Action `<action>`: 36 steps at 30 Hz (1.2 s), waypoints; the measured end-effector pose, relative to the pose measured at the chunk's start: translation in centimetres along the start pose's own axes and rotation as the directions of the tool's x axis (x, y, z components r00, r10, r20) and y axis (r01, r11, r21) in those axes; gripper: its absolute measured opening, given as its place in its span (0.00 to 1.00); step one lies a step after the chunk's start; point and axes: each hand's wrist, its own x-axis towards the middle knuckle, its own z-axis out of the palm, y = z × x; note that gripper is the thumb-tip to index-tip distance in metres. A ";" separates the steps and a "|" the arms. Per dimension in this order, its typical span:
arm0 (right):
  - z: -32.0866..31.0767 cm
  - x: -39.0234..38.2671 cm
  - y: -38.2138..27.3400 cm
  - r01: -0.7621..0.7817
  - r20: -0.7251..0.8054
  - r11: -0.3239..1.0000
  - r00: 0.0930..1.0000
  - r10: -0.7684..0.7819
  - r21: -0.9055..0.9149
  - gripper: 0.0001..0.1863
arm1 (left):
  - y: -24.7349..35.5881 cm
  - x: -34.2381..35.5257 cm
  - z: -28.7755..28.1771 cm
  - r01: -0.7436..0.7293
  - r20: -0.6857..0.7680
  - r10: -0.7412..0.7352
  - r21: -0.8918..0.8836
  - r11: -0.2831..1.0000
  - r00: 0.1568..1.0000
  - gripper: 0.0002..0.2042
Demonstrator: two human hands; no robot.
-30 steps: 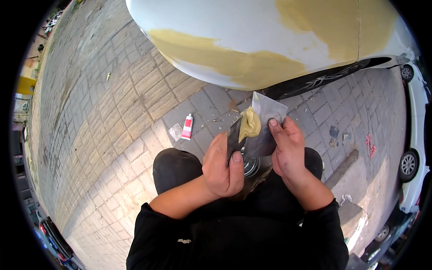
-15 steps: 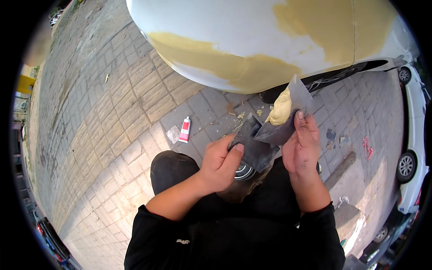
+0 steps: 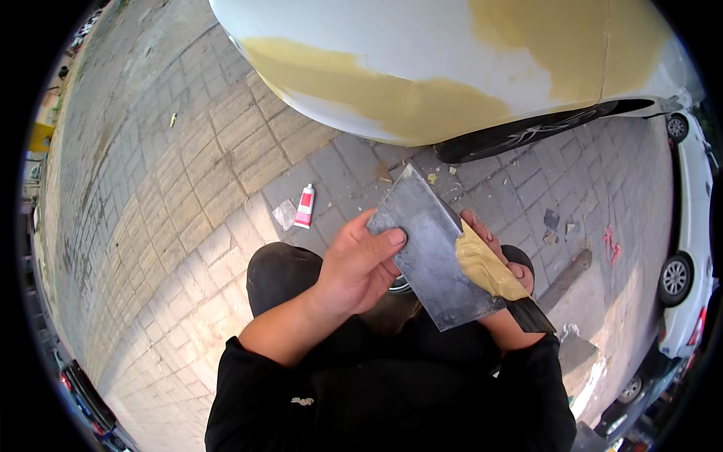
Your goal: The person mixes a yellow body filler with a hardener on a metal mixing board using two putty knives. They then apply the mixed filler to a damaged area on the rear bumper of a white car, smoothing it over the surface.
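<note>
My left hand point(image 3: 358, 256) grips a flat grey scraper plate point(image 3: 425, 256), thumb across its face. My right hand point(image 3: 486, 230), partly hidden, holds a second, dark scraper point(image 3: 531, 315) behind the first. A thick lump of yellow putty point(image 3: 489, 267) lies along where the two blades meet. Between my knees a round metal object point(image 3: 400, 285) shows only in part beneath the scrapers. Just above and left of my left hand, a white and red tube point(image 3: 305, 205) lies on the paving, beside a small pale scrap point(image 3: 285, 214).
A white car body point(image 3: 354, 30) with patches of yellow filler point(image 3: 422, 113) stands close ahead, its dark wheel point(image 3: 512, 142) low at the paving point(image 3: 188, 248). Debris and pink strands point(image 3: 611, 242) lie to the right. More parked cars point(image 3: 681, 226) line the right edge.
The blades have swung down and turned. The left plate now lies over the right one, and the putty has moved from high on the right blade down along their junction.
</note>
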 end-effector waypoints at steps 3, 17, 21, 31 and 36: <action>-2.1 -3.3 3.1 -0.057 -0.019 0.916 0.998 0.054 -0.397 0.26 | 0.2 -0.4 0.4 -0.018 0.047 0.018 0.005 1.000 0.999 0.17; -0.4 2.3 4.1 -0.075 -0.142 0.642 0.988 -0.053 -0.763 0.19 | 1.9 -1.9 0.1 -0.049 0.197 0.033 0.079 0.996 0.980 0.18; -3.2 4.6 2.5 -0.043 -0.394 0.988 0.914 0.099 0.149 0.12 | 1.7 -0.4 -0.5 0.122 -0.028 -0.123 -0.046 0.991 0.992 0.16; -2.4 4.5 2.9 -0.114 -0.178 0.962 0.971 0.162 0.249 0.17 | -3.1 -0.4 -1.4 0.367 -0.007 -0.367 -0.003 0.930 0.930 0.13; -2.4 2.7 5.2 -0.334 -0.317 0.939 0.885 0.342 0.080 0.19 | -1.2 0.4 -0.3 0.256 0.053 -0.254 -0.036 0.966 0.966 0.14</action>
